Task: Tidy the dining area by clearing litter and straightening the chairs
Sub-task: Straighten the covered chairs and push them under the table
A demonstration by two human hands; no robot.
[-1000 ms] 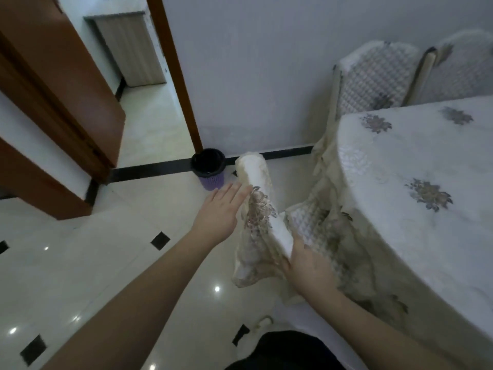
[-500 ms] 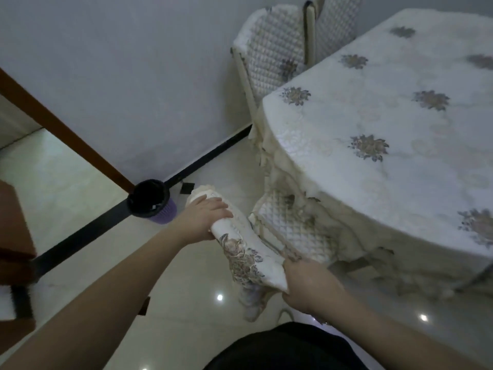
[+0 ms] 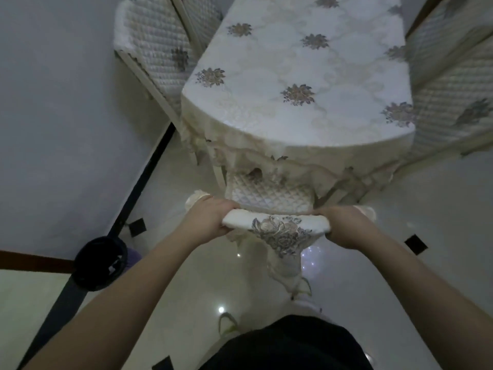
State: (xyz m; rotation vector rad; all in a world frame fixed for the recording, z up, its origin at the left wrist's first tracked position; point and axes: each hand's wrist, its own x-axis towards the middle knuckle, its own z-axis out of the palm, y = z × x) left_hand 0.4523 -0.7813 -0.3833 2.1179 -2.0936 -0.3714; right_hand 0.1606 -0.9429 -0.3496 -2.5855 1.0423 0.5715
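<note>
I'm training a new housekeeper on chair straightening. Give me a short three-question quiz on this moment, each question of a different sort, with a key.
1. True or false: both the left hand and the right hand grip the top of the chair back.
2. Multiple choice: the chair seat lies A) on top of the table, B) partly under the tablecloth's edge, C) against the wall.
3. Fill in: the dark round object on the floor to the person's left is a ____.

Key: 1 true; 2 B; 3 waste bin.
</note>
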